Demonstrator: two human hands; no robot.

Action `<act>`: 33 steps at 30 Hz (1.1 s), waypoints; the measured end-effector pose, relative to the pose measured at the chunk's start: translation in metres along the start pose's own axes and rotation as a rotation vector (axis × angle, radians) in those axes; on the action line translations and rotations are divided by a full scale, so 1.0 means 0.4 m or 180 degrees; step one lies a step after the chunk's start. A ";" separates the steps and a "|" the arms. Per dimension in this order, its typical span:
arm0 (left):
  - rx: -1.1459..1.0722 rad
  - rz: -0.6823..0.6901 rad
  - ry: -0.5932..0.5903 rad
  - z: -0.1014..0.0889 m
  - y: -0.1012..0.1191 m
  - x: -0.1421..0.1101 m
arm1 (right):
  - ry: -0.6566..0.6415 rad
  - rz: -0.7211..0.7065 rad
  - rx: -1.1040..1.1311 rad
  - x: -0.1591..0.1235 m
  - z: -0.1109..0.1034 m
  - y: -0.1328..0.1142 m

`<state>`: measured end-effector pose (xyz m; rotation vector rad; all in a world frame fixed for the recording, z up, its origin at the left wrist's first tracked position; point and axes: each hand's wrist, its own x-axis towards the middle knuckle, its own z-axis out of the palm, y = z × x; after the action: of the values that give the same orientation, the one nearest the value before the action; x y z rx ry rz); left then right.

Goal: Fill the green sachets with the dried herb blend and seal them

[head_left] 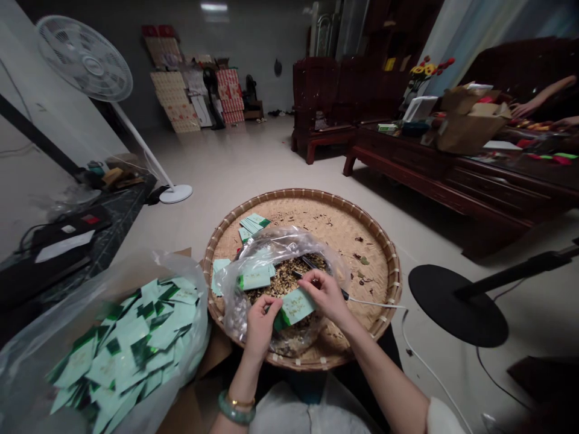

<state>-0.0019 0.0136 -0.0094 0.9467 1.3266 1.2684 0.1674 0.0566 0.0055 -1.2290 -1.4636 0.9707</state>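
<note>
My left hand [261, 325] and my right hand [323, 295] pinch opposite edges of a pale green packet with gold lettering [296, 307]. Beneath them, a clear plastic bag [235, 301] of dried tea-like leaves [284, 280] lies open in a round woven bamboo tray [357, 241]. A black wand-like tool [316, 271] with a white cable [377, 303] runs just under my right hand; whether that hand grips it, I cannot tell. Several loose green packets [254, 224] rest on the tray, and a large clear bag of several more packets [126, 343] sits to my lower left.
A dark counter [58, 253] stands at left, a floor fan [85, 60] beyond it, and a black round stand base [456, 304] at right. On a carved wooden table [452, 163] stands a cardboard box [470, 120], beside a co-worker's arm [538, 99].
</note>
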 end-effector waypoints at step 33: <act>0.0757 0.0285 -0.0670 -0.007 0.006 -0.009 | -0.0646 -0.0583 -0.0334 -0.050 0.014 -0.063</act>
<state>-0.0041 0.0097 -0.0068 1.2824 1.2983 1.0587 0.1569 0.0325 0.0250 -1.0718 -1.7730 0.9245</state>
